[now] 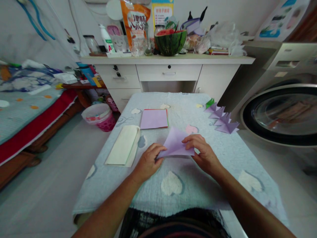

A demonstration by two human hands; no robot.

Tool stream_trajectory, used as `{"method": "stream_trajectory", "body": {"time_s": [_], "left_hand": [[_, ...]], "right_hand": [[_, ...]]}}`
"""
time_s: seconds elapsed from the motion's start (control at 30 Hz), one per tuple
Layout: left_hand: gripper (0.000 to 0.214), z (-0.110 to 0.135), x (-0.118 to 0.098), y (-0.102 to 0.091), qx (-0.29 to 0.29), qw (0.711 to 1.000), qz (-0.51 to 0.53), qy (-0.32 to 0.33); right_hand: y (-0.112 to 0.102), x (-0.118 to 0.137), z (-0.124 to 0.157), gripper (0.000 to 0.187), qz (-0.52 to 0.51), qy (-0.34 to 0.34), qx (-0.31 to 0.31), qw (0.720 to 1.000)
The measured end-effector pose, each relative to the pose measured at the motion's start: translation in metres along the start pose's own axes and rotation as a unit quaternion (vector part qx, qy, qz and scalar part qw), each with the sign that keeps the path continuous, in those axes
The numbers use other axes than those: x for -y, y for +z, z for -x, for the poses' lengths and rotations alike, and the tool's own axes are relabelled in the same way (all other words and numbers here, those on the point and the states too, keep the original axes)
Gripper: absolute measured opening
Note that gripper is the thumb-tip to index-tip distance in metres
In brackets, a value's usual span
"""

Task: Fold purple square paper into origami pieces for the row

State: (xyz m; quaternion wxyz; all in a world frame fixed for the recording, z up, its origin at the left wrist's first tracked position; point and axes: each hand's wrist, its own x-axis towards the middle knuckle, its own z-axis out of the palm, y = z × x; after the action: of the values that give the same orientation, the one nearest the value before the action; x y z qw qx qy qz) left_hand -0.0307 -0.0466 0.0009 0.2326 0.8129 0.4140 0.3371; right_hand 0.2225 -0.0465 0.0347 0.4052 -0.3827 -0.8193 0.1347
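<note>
A lilac sheet of paper (pixel 175 142), folded into a triangle, lies on the pale blue tablecloth (pixel 173 198). My left hand (pixel 148 162) pinches its lower left corner, fingers curled. My right hand (pixel 203 152) grips its right side, fingers bent over the top edge. A stack of square coloured papers (pixel 154 118) with a lilac one on top lies just beyond. Several finished lilac folded pieces (pixel 221 119) sit in a row at the table's right edge, with a green one at the far end.
A cream folded sheet (pixel 124 145) lies left of my hands. Behind the table stands a white desk (pixel 168 71) with a cut watermelon (pixel 170 41) and clutter. A washing machine (pixel 282 112) is at right, a pink bin (pixel 99 116) and a bed (pixel 29 109) at left.
</note>
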Motion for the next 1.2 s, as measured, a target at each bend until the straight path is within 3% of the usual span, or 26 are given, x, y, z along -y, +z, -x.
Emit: {"method": "stream_trajectory", "body": {"time_s": [0.17,0.3,0.43,0.6,0.7,0.83,0.97,1.1,1.2], "left_hand": [[0.054,0.003,0.004,0.003,-0.012,0.997,-0.061,0.051],[0.055,0.004,0.004,0.003,-0.033,0.988,-0.111,0.098],[0.044,0.005,0.000,-0.002,-0.046,0.975,-0.166,0.142],[0.020,0.008,-0.008,-0.006,-0.011,0.961,-0.232,0.148],[0.017,0.008,-0.012,-0.006,0.069,0.973,-0.182,0.125],[0.024,0.002,-0.018,-0.012,0.171,0.980,-0.091,0.047],[0.018,-0.019,-0.020,-0.020,0.199,0.977,-0.042,-0.057],[0.019,-0.040,-0.012,-0.019,0.160,0.976,-0.005,-0.148],[0.016,-0.048,-0.006,-0.011,0.141,0.976,0.000,-0.165]], "right_hand": [[-0.005,-0.007,0.019,0.043,-0.081,0.035,0.054,0.995],[-0.007,-0.008,0.030,0.044,-0.086,0.038,0.080,0.992],[-0.012,-0.004,0.033,0.043,-0.058,0.043,0.102,0.992],[-0.019,0.003,0.036,0.021,-0.064,0.125,0.162,0.977],[-0.020,0.006,0.038,0.019,-0.080,0.169,0.181,0.966],[-0.022,0.006,0.035,0.020,-0.118,0.214,0.194,0.950],[-0.022,-0.004,0.025,0.017,-0.110,0.260,0.194,0.939],[-0.016,-0.017,0.012,0.011,-0.067,0.312,0.174,0.932],[-0.011,-0.021,0.006,0.031,-0.023,0.314,0.170,0.934]]}}
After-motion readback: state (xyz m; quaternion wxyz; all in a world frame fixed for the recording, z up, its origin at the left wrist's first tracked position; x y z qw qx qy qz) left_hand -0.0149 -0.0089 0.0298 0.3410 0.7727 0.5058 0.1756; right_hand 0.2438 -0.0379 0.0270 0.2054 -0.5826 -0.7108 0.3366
